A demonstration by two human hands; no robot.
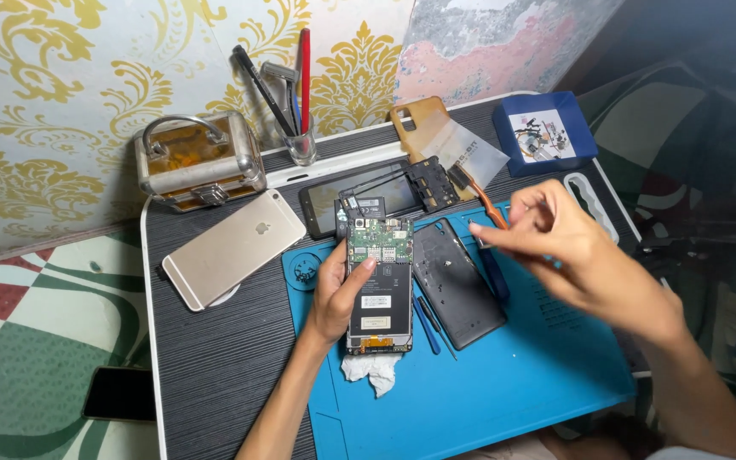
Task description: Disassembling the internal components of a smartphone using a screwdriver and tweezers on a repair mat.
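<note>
My left hand (336, 294) grips an opened smartphone (380, 281) by its left edge; its circuit board and black battery face up over the blue work mat (504, 383). My right hand (568, 247) hovers to the right of it, fingertips pinched near a small part at the mat's upper edge; whether it holds anything is unclear. A dark phone back cover (456, 281) lies on the mat between the hands. A blue-handled tool (424, 324) rests beside the cover. A crumpled white tissue (371, 372) sits under the phone's lower end.
On the dark table: a gold phone face down (233, 247), a black phone with a loose frame (385, 192), a metal case (199, 160), a glass of tools (300, 145), a tan phone case (422, 119), a blue box (545, 132). Another dark phone (118, 393) lies on the floor mat.
</note>
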